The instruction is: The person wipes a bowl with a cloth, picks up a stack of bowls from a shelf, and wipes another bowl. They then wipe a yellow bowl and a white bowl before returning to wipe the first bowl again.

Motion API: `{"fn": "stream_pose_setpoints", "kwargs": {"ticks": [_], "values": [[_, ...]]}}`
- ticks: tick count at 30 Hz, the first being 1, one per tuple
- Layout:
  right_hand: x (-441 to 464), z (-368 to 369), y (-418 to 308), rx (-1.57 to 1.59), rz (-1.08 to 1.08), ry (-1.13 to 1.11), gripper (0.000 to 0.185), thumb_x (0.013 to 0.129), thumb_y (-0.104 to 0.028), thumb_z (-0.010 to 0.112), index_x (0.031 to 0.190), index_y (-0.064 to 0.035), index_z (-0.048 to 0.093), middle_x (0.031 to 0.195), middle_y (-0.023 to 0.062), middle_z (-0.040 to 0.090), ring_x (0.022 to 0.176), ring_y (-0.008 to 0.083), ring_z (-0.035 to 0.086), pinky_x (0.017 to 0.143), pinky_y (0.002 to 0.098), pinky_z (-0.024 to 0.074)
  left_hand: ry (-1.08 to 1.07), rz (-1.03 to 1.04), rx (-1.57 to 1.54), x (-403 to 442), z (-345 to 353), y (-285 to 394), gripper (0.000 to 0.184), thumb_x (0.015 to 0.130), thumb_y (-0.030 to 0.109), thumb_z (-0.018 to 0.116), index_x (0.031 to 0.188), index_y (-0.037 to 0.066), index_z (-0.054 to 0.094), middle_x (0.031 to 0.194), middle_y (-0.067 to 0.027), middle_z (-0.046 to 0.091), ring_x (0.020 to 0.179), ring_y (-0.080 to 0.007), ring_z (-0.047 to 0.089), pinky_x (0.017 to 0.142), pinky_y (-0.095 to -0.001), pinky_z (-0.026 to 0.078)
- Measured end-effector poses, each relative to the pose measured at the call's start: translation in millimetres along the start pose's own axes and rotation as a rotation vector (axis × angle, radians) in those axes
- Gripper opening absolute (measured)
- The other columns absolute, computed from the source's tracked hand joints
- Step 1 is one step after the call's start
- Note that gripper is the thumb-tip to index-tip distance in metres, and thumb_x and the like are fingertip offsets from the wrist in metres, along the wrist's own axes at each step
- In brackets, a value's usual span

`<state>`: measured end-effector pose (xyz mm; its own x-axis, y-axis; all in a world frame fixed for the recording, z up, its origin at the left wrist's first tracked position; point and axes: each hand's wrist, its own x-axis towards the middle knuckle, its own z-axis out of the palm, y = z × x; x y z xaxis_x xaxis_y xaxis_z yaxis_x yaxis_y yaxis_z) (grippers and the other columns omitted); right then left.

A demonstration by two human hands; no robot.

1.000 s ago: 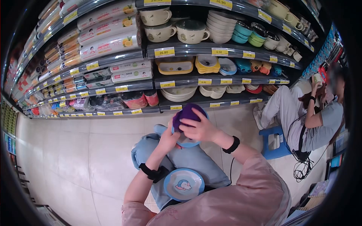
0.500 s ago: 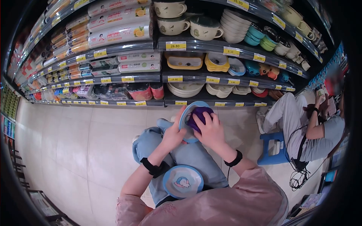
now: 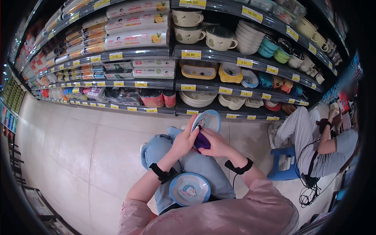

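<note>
My left hand (image 3: 183, 141) grips the left edge of a blue-rimmed plate (image 3: 212, 118), which is tilted up above my knees. A bunched purple cloth (image 3: 201, 143) is in my right hand (image 3: 214, 143), pressed against the lower part of the plate, and my right fingers are partly hidden. On my lap lies another blue-rimmed plate (image 3: 190, 189) with a cartoon animal in its middle.
Shelves (image 3: 211, 53) ahead hold bowls, lidded mugs, dishes and rolls of bags. A person (image 3: 329, 137) sits at the right beside a blue stool (image 3: 282, 163), with a coil of black cable (image 3: 309, 196) on the floor. A black cord hangs near my right knee.
The purple cloth has moved down from the plate's face to its lower part, with my right hand. The held plate has turned in my left hand. The camera view has shifted slightly.
</note>
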<state>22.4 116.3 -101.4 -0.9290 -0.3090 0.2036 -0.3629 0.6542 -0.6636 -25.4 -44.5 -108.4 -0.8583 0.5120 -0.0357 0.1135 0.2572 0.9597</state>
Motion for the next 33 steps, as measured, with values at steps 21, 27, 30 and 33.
{"fn": "stream_pose_setpoints", "kwargs": {"ticks": [21, 27, 30, 33], "values": [[21, 35, -25, -0.246, 0.093, 0.416, 0.066, 0.059, -0.007, 0.059, 0.123, -0.0082, 0.042, 0.114, 0.0172, 0.043, 0.103, 0.0363, 0.043, 0.087, 0.0428, 0.0383, -0.021, 0.043, -0.336, 15, 2, -41, 0.045, 0.094, 0.033, 0.022, 0.134, 0.013, 0.023, 0.111, -0.0106, 0.049, 0.076, -0.0148, 0.058, 0.045, -0.0215, 0.051], [20, 34, -15, -0.010, -0.048, 0.366, 0.046, 0.057, -0.008, 0.057, 0.103, -0.0020, 0.053, 0.093, 0.0174, 0.055, 0.090, 0.0358, 0.051, 0.082, 0.0405, 0.0420, -0.193, -0.041, -0.620, 14, -4, -58, 0.062, 0.089, 0.055, 0.015, 0.128, 0.009, 0.031, 0.104, -0.0097, 0.052, 0.077, -0.0148, 0.058, 0.051, -0.0237, 0.051], [23, 21, -11, 0.152, -0.062, 0.170, 0.040, 0.059, -0.011, 0.057, 0.098, -0.0028, 0.056, 0.088, 0.0146, 0.057, 0.081, 0.0313, 0.054, 0.071, 0.0361, 0.0448, -0.217, -0.119, -0.611, 8, -10, -40, 0.068, 0.085, 0.062, 0.017, 0.132, 0.013, 0.027, 0.107, -0.0086, 0.052, 0.082, -0.0143, 0.057, 0.050, -0.0225, 0.050], [22, 22, -4, 0.407, 0.021, 0.172, 0.034, 0.060, -0.010, 0.054, 0.093, -0.0007, 0.057, 0.083, 0.0134, 0.059, 0.077, 0.0279, 0.055, 0.069, 0.0331, 0.0434, -0.244, -0.177, -0.521, 6, -18, -26, 0.064, 0.087, 0.057, 0.027, 0.136, 0.017, 0.021, 0.112, -0.0074, 0.049, 0.089, -0.0146, 0.055, 0.052, -0.0223, 0.050]]}}
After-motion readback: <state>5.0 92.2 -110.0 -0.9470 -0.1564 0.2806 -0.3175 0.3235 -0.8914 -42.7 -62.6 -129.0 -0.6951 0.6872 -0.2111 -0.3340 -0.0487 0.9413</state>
